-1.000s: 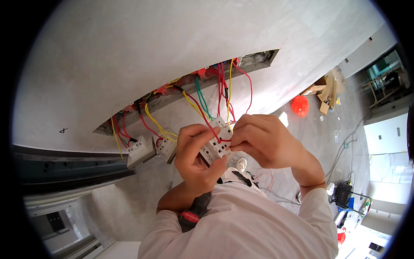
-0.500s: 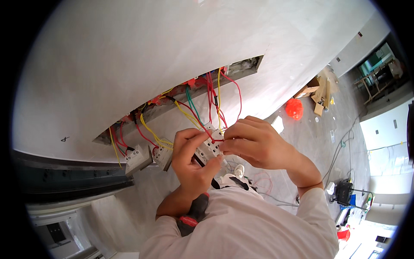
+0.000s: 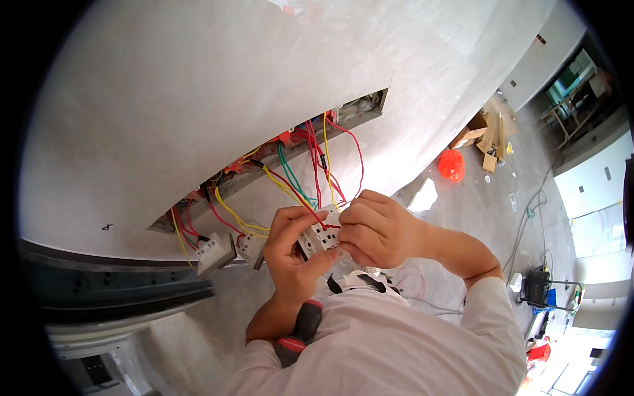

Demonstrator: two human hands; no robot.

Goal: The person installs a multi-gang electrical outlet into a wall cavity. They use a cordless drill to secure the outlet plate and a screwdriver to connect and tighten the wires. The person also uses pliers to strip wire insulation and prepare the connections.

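My left hand is closed around the edges of a white wall switch module, its back with terminal holes facing up. A red wire runs from the wall slot down to that back. At the module's right side, my right hand is closed, thumb and fingers pinching the red wire near its bend; the wire's tip is hidden by the fingers. Yellow wires and green wires hang beside it. Two more white modules dangle from wires to the left of my left hand.
The long wall slot holds red boxes and wire ends. A black-and-red power tool is by my left forearm. On the floor at right lie a red-orange bundle, cardboard, cables and a black wheeled item.
The view has shifted slightly. My right hand has turned, its fingers curled tighter and lower against the module. My left hand keeps its hold on the module.
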